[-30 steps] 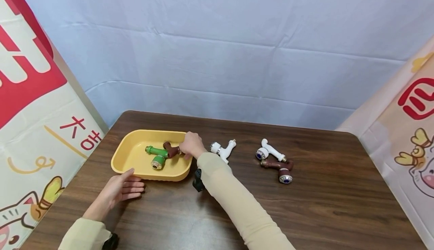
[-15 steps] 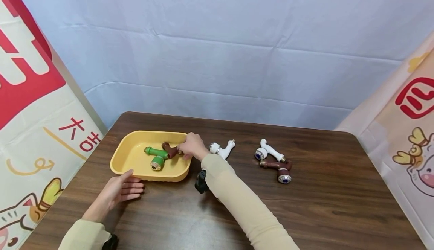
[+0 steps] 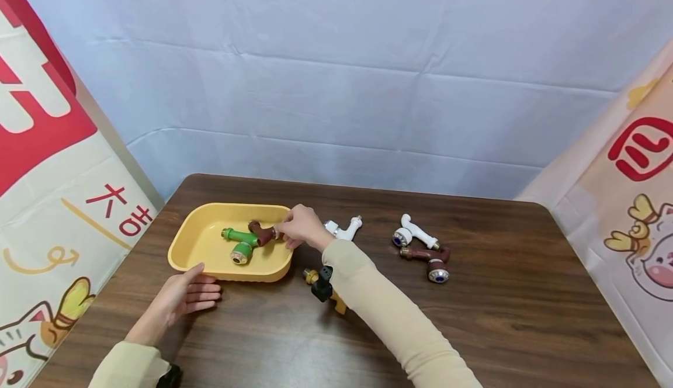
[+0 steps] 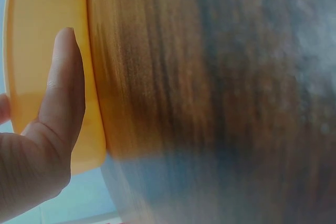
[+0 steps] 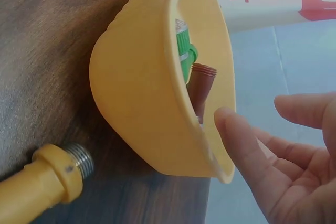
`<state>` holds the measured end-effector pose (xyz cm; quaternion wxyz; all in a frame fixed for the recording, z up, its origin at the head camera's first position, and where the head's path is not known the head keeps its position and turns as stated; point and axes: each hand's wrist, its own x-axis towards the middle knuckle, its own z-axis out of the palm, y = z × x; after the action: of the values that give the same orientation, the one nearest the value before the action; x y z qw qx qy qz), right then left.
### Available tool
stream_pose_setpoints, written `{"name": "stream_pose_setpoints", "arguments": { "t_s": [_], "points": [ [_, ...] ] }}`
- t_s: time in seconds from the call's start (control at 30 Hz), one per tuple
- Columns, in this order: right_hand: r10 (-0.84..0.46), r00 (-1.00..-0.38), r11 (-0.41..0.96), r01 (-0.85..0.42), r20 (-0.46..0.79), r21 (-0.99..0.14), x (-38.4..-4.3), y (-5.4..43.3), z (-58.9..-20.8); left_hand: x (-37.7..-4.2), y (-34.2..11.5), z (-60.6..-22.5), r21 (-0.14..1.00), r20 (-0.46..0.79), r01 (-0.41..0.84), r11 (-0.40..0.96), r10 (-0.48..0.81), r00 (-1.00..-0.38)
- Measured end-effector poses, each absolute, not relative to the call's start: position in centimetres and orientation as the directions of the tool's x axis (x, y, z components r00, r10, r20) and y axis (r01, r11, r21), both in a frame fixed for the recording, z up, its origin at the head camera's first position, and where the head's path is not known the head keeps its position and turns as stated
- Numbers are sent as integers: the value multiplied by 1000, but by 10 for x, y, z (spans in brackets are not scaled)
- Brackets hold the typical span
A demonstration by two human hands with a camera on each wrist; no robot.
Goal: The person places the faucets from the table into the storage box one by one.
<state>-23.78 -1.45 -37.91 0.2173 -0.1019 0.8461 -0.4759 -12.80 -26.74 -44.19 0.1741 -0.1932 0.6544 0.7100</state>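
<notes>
A yellow plastic basin (image 3: 197,245) stands at the left of the table. Inside it lie a green tap (image 3: 242,245) and a brown tap (image 3: 264,236), side by side and touching in this view. My left hand (image 3: 181,297) rests against the basin's near side, fingers straight and thumb at the rim. At the right rim is my right hand (image 3: 304,225), close to the brown tap's end; in the right wrist view its thumb and fingers stand apart with nothing between them. A yellow tap (image 5: 47,182) lies on the table under my right wrist, mostly hidden in the head view.
A white tap (image 3: 349,230) lies behind my right forearm, partly covered. Farther right, another white tap (image 3: 417,233) and a second brown tap (image 3: 437,268) lie close together. A pale cloth (image 3: 368,101) hangs behind the wooden table (image 3: 505,294), with printed banners either side.
My right hand and forearm have shifted slightly right, and the hand has drawn back from the brown tap. The yellow tap has come into view beneath my wrist. My left hand stays put.
</notes>
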Motion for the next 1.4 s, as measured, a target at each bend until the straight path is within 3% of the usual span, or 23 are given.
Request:
{"name": "stream_pose_setpoints", "arguments": {
  "t_s": [0.73, 1.4],
  "points": [
    [-419, -902, 557, -162, -107, -814, -221, 8, -374, -131, -268, -443, 870, -493, -492, -38, -14, -870],
    [-458, -883, 476, -147, -101, -867, -206, 51, -368, -130, -269, -444, 860, -509, -508, -50, -7, -861]
  ]
}}
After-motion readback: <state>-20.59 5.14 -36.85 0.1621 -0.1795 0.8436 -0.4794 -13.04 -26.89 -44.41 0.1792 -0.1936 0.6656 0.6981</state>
